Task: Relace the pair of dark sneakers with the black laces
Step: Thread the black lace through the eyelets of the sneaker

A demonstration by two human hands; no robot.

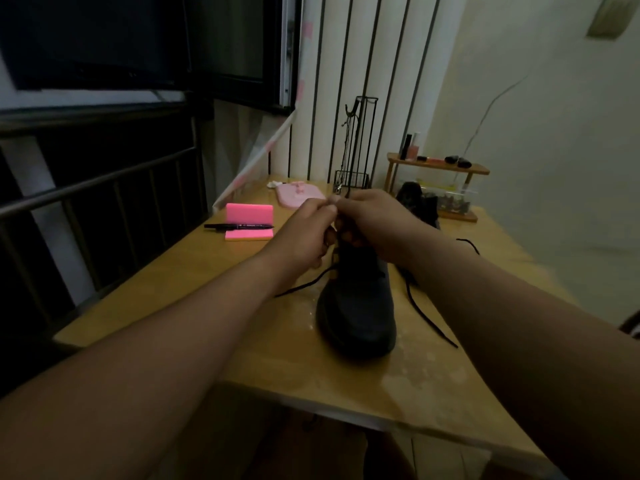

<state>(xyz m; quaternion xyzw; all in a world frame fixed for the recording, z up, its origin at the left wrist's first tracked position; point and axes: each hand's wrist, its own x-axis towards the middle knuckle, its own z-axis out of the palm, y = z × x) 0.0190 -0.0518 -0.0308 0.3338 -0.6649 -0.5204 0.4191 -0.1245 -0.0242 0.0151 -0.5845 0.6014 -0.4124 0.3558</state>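
Your left hand (304, 237) and right hand (375, 221) meet over the collar of the dark matte sneaker (358, 310), apparently pinching its thin black lace (446, 337). The sneaker's toe points back at you along the wooden counter (329, 386), both hands equally near.

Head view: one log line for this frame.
left hand: pinches black lace | right hand: pinches same lace | sneaker: upright on table, toe toward camera | lace ends: loose on table

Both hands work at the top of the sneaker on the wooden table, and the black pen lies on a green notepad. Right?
No: the head view shows the notepad under the black pen is pink, not green. The rest holds.
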